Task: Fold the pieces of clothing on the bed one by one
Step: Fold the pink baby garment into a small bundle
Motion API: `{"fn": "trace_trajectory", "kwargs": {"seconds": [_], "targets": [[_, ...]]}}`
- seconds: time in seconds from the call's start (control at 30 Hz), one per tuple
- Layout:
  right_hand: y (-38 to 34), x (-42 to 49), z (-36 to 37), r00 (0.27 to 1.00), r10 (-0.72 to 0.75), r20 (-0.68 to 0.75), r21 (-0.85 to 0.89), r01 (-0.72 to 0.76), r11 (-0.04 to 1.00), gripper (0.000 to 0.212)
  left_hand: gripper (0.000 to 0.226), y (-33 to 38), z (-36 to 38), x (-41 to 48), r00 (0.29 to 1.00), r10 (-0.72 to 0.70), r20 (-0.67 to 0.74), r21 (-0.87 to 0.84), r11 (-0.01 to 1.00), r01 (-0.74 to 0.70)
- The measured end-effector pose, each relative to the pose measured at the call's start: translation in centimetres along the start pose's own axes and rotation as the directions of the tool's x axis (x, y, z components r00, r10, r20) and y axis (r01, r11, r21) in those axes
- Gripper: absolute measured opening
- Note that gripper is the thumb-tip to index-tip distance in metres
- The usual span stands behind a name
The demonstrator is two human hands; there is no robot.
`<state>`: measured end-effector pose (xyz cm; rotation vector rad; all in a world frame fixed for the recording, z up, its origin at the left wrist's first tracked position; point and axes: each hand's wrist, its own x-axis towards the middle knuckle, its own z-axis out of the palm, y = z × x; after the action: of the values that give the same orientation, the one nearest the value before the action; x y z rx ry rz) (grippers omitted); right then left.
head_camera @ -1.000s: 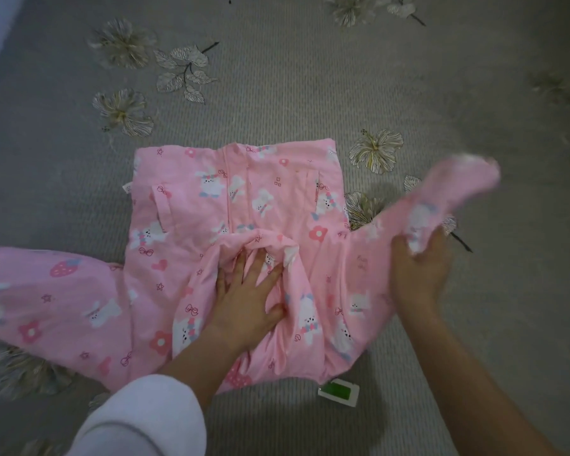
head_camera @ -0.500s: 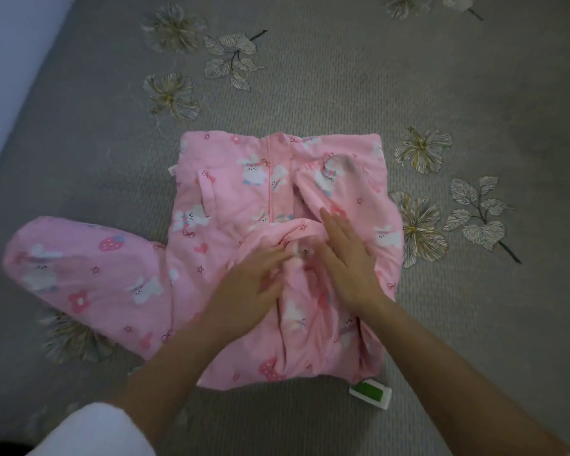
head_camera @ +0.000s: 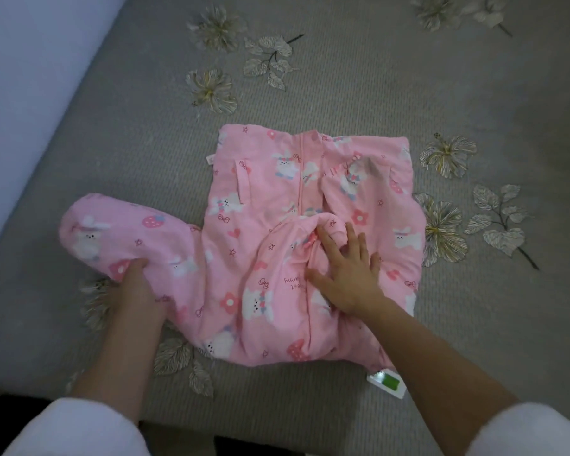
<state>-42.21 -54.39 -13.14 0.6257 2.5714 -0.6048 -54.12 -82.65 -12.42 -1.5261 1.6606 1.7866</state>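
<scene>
Item 1. Grey woven bed cover point(head_camera: 375, 77), filling almost the whole frame; I count pale embroidered flowers and leaves point(head_camera: 441, 225) scattered over it at top, right and lower left.

Item 2. Pale lilac-white flat surface point(head_camera: 23, 77), upper left corner, running along the bed's edge. I cannot tell what it is.

Item 3. Pink cotton garment printed with white bunnies, strawberries and flowers point(head_camera: 244, 258), lying on the cover at centre frame. It has a zip up the middle. Its right side is folded inward, so the right edge is straight.

Item 4. Long pink sleeve of the same garment point(head_camera: 122, 235), spread out flat toward the left of the frame, its rounded end at centre left.

Item 5. Two white fleecy cuffs, one at lower left point(head_camera: 76, 429), one at lower right point(head_camera: 533, 432), forearms bare above them.

Item 6. Right hand point(head_camera: 346, 274), just right of centre. I see it laid flat, fingers spread and straight, pressing on the bunched fold at the garment's middle; it grips nothing.

Item 7. Left hand point(head_camera: 135, 291), lower left of centre, at the sleeve's lower edge. The thumb lies on top of the cloth and the fingers are tucked out of sight beneath it, pinching the sleeve.

Item 8. Small white tag with a green patch point(head_camera: 386, 384), lower right, at the garment's lower corner, beside my right forearm.
</scene>
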Motion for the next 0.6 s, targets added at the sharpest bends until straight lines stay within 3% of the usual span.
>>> {"fn": "trace_trajectory", "kwargs": {"seconds": [0.07,0.13,0.2,0.27,0.33,0.37,0.43,0.5,0.53,0.6], "targets": [[0.0,-0.1,-0.2,1.0,0.007,0.019,-0.008,-0.007,1.0,0.078,0.056,0.6,0.8,-1.5,0.988,0.154,-0.033,0.073,0.986,-0.151],[0.0,-0.2,-0.3,1.0,0.01,0.025,-0.023,-0.009,1.0,0.078,0.042,0.9,1.1,-3.5,0.892,0.451,-0.039,0.186,0.88,-0.437],[0.0,-0.2,-0.4,0.999,0.003,0.034,-0.031,-0.002,1.0,0.077,0.026,0.7,1.2,-5.0,0.684,0.723,0.1,0.292,0.635,-0.715],[0.0,-0.2,-0.6,0.999,-0.003,0.049,-0.024,0.004,1.0,0.076,0.028,-0.2,1.6,-6.0,0.42,0.849,0.322,0.349,0.306,-0.886],[0.0,-0.4,-0.9,0.998,-0.011,0.062,-0.008,0.011,1.0,0.074,0.048,-1.7,2.4,-6.7,0.227,0.765,0.603,0.323,0.026,-0.946],[-0.1,-0.6,-1.2,0.998,-0.022,0.058,0.018,0.021,1.0,0.071,0.06,-2.7,2.8,-7.0,0.193,0.645,0.739,0.323,-0.088,-0.942],[-0.1,-1.4,-1.8,0.997,-0.071,-0.008,0.115,0.071,0.991,0.063,0.072,-4.8,3.4,-6.9,0.285,0.338,0.897,0.372,-0.229,-0.899],[0.0,-2.5,-2.6,0.978,-0.126,-0.165,0.21,0.16,0.964,0.053,0.071,-6.7,3.5,-6.3,0.384,0.134,0.913,0.406,-0.246,-0.88],[0.2,-3.3,-2.9,0.961,-0.137,-0.241,0.23,0.194,0.954,0.052,0.07,-7.2,3.3,-6.2,0.382,0.128,0.915,0.403,-0.247,-0.882],[0.9,-4.9,-3.0,0.929,-0.171,-0.328,0.18,0.24,0.954,0.054,0.069,-7.3,2.9,-6.4,0.268,0.227,0.936,0.326,-0.278,-0.904]]}}
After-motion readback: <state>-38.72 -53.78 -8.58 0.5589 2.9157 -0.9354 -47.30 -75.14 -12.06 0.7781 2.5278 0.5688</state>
